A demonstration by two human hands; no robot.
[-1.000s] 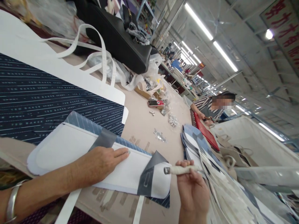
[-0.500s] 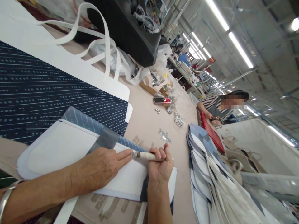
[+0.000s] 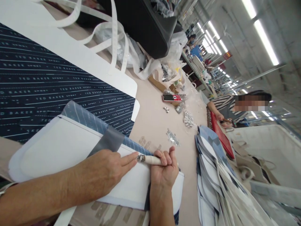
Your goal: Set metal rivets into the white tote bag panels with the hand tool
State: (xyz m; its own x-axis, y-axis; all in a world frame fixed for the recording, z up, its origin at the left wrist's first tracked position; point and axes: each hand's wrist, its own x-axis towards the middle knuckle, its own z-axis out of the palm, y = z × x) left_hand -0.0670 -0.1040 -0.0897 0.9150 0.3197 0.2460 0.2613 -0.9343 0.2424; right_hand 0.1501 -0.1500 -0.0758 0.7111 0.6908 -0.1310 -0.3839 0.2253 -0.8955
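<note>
My right hand (image 3: 164, 168) is closed around a tool with a pale wrapped handle (image 3: 152, 160) and a metal collar, its tip pointing left. At that tip lie the stretched-out fingers of my left hand (image 3: 103, 172); its thumb is hidden, as is anything beneath the fingertips. Under both hands is a white panel (image 3: 77, 141) with rounded corners, edged along the top by striped blue fabric (image 3: 87, 117) seen through a hazy layer. A dark grey strip (image 3: 109, 139) crosses the panel near my left hand, and another dark strip shows beside my right wrist.
Printed navy fabric (image 3: 58, 84) lies at left, below white straps (image 3: 114, 37). Beyond my hands are loose metal discs (image 3: 172, 137), small metal parts (image 3: 188, 119) and a red phone (image 3: 172, 98). Stacked panels with straps (image 3: 209, 175) stand at right. A person (image 3: 225, 106) works across the table.
The view has shifted a little, moving most things rightward in the picture. Both hands keep nearly the same pose at the tool and the panel.
</note>
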